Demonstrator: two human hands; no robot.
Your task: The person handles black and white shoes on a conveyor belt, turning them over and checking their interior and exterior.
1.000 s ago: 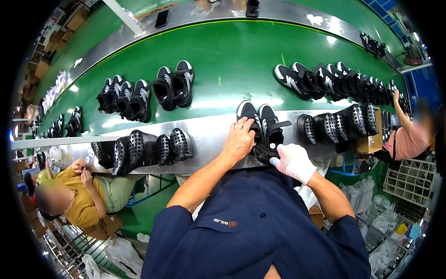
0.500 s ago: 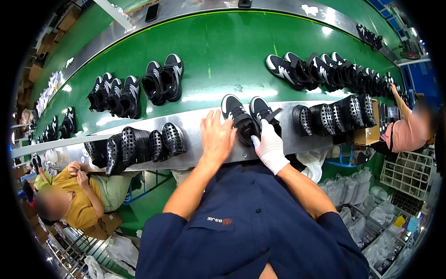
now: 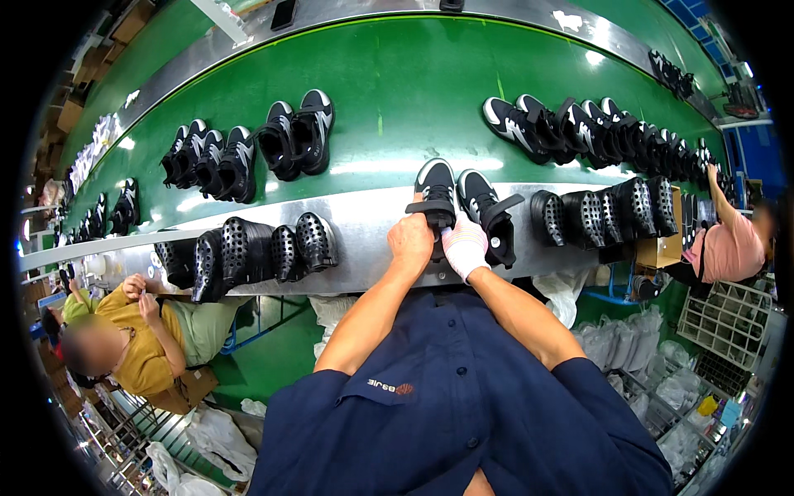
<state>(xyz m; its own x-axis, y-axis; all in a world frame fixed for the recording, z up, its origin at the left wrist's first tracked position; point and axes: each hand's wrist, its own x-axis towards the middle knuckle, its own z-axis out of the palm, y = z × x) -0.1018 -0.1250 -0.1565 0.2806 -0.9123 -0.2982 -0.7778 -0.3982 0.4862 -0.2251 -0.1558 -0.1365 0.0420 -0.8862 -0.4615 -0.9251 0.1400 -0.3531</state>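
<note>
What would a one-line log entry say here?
left hand: grips left shoe | right hand, gloved: on right shoe | pair: on metal ledge

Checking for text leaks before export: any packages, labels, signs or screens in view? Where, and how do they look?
Shirt logo: small orange and white mark on the navy shirt's left chest.
Cardboard box: tan, at the metal ledge's right end.
Dark phone-like slab: top edge, far rail; screen unclear.
No signs seen.

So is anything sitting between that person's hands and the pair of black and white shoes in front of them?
Nothing visible does. The bare left hand already rests on the heel of the left shoe, and the white-gloved right hand sits between it and the right shoe, touching them. The nearest black moulds stand off to the right.
</note>
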